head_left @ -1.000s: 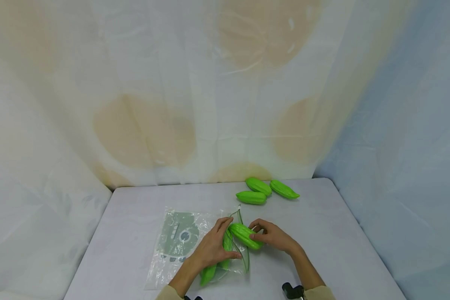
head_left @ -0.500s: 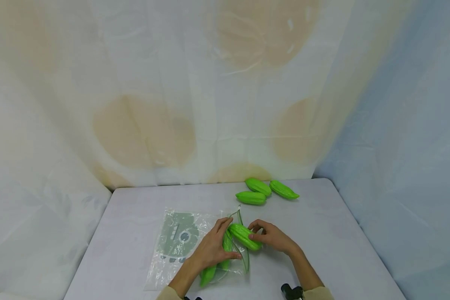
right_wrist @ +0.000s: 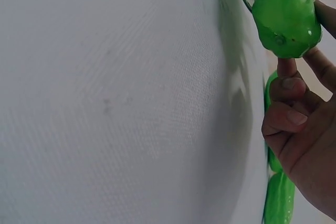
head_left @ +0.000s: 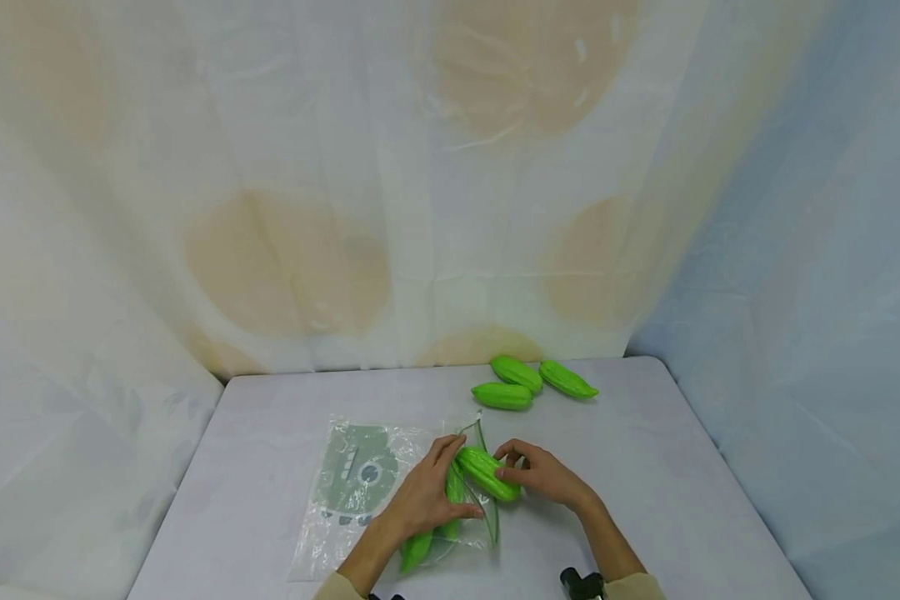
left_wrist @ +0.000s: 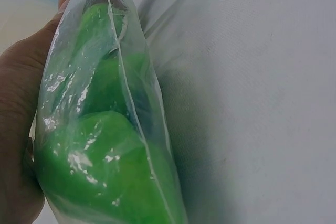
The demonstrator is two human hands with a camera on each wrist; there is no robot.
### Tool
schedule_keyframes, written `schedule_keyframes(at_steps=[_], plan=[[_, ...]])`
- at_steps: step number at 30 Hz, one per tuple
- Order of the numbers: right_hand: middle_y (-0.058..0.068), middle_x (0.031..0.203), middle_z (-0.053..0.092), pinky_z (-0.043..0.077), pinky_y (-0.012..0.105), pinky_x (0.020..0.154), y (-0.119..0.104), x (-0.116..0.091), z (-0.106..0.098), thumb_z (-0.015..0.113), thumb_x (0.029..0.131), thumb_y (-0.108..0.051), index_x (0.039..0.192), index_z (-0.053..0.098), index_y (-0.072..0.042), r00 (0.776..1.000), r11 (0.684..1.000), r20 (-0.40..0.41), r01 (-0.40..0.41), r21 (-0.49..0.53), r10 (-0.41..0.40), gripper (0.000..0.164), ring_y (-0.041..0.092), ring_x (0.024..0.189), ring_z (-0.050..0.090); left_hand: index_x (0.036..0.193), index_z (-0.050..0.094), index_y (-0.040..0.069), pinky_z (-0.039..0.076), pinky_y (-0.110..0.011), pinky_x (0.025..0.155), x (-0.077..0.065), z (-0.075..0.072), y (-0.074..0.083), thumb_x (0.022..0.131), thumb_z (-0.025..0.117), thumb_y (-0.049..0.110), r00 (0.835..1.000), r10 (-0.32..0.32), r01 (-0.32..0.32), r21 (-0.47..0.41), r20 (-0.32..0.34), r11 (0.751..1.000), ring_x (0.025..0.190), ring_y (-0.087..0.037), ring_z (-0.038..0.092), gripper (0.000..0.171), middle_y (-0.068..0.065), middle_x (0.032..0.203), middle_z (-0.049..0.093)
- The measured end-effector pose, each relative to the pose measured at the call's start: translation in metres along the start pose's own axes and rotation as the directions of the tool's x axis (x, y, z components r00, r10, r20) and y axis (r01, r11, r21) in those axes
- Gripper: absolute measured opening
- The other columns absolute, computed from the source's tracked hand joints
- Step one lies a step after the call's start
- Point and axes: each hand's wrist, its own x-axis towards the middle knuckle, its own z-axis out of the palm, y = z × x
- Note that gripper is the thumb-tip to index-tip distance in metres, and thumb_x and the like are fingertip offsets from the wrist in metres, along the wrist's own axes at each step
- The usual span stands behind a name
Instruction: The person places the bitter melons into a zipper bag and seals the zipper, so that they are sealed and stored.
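Note:
In the head view, a clear plastic bag (head_left: 317, 546) with a green print and green-edged mouth lies on the table, its mouth facing right. My left hand (head_left: 420, 492) grips it near the mouth, thumb and fingers spread apart. Inside, green ridged bitter melons (left_wrist: 110, 166) show through the film in the left wrist view. My right hand (head_left: 543, 473) pinches another bitter melon (head_left: 487, 473) between thumb and fingers, its far end at the bag's mouth. From the right wrist view, the blunt end of this held bitter melon (right_wrist: 289, 19) is seen above the table surface.
Three more bitter melons lie at the back of the table: a front one (head_left: 502, 396), one behind it (head_left: 516, 372) and one to the right (head_left: 567, 380). A patterned curtain (head_left: 420, 250) hangs behind the white tabletop (head_left: 645, 467).
My right hand and the bitter melon it pinches have shifted slightly left, further into the bag's mouth. The left hand and the bag stay where they were.

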Motion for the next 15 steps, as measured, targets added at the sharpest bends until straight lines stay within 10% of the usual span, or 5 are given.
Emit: schedule_keyframes(at_steps=[15], plan=[[0.004, 0.096, 0.061, 0.047, 0.030, 0.064, -0.0023, -0.0009, 0.0024, 0.066, 0.096, -0.040, 0.122, 0.065, -0.023, 1.000, 1.000, -0.019, -0.003, -0.005, 0.003, 0.030, 0.015, 0.076, 0.055, 0.160, 0.025, 0.022, 0.055, -0.046, 0.087, 0.0013, 0.0005, 0.0009, 0.069, 0.074, 0.076, 0.999, 0.021, -0.019, 0.063, -0.033, 0.998, 0.112, -0.027, 0.062, 0.117, 0.000, 0.153, 0.036]])
